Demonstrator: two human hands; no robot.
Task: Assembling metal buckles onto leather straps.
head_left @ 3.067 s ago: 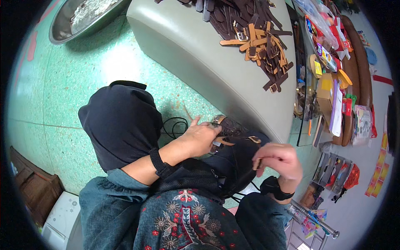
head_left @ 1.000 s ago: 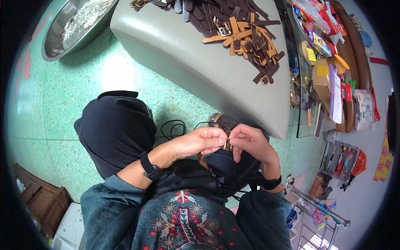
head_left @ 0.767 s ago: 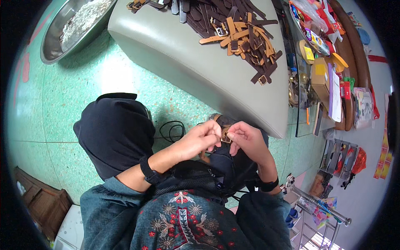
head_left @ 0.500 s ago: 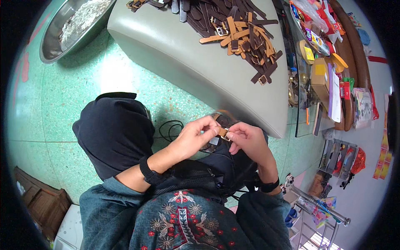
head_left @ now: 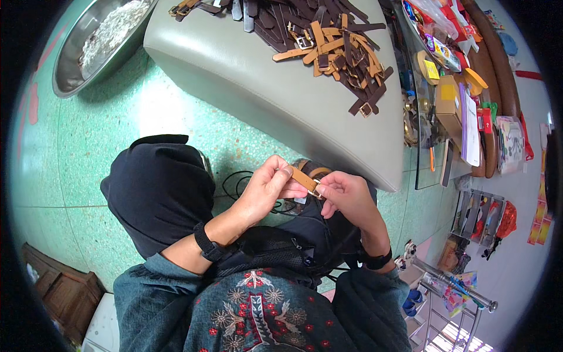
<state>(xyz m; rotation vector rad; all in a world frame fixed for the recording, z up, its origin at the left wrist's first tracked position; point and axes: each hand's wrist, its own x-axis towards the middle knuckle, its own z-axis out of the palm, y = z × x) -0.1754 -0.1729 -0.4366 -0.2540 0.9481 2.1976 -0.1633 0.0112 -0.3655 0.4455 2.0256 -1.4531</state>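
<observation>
A short tan leather strap [head_left: 302, 178] is stretched between my two hands above my lap. My left hand [head_left: 265, 188] pinches its upper left end between thumb and fingers. At the other end sits a gold-coloured metal buckle [head_left: 316, 190], which my right hand [head_left: 348, 196] grips with thumb and fingertips, partly covering it. Beyond my hands, a pile of dark brown and tan buckled straps [head_left: 334, 50] lies on a grey padded ottoman [head_left: 229, 70]. Just behind the held strap is a bag of brown material [head_left: 305, 166], mostly hidden by my hands.
A steel basin [head_left: 65, 88] with whitish contents stands at the far left on the green floor. To the right, a glass-edged table [head_left: 421, 170] holds boxes and packets. A metal rack [head_left: 457, 281] stands at the lower right, and a dark cable [head_left: 231, 183] lies beside my left hand.
My left hand has moved up and left, away from my right hand, so more of the tan strap shows between them. My right hand stays at the buckle. The view has shifted slightly.
</observation>
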